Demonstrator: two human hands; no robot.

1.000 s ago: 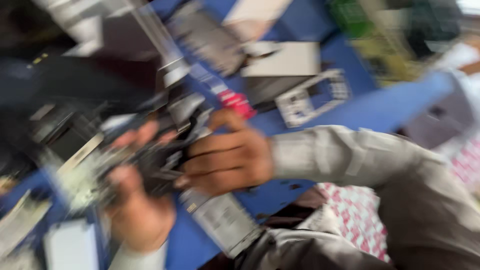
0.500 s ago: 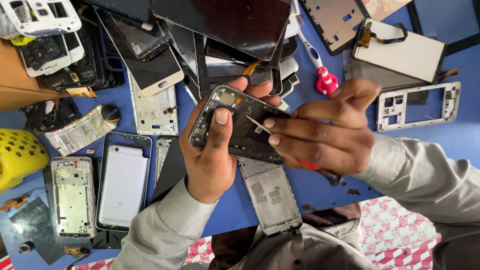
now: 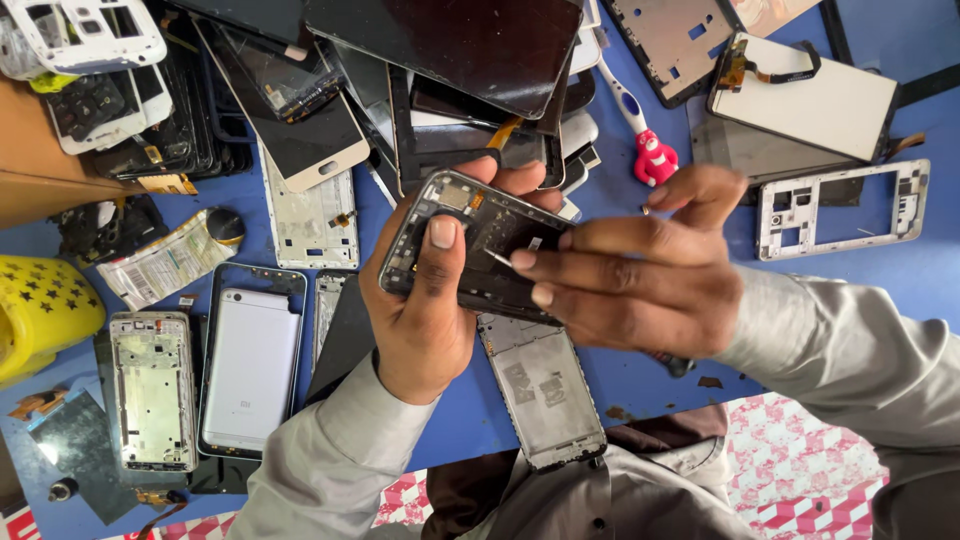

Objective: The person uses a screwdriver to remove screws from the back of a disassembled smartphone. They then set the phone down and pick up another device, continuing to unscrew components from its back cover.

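A: What've we got in the left hand point(image 3: 425, 320)?

B: An opened phone point(image 3: 475, 245), back off, dark insides facing us. We've got it clamped: thumb flat across its left part, fingers curled round the far edge. It's up off the blue table point(image 3: 640, 130), roughly centre of view.

A: And the right hand point(image 3: 640, 285)?

B: Fingers pinched shut on a thin metal tool point(image 3: 498, 259); its tip is touching the phone's insides, abt mid-board. Can't tell what kind of tool, too small. Handle's hidden under the fingers.

A: What's under us?

B: A stripped frame point(image 3: 545, 390) lies on the table just below the phone, partly covered by the right hand. Left of that, a silver-backed phone point(image 3: 250, 365) w/ another bare frame point(image 3: 152, 390) beside it.

A: Further out?

B: Big heap of dark screens point(image 3: 450, 50) just beyond the phone. Toothbrush point(image 3: 640, 130) w/ a red handle near the heap, right side. White screen panel point(image 3: 815, 100) top right, and a grey mid-frame point(image 3: 840, 205) below it, well apart from our hands. Yellow tub point(image 3: 40, 310) at the left edge.
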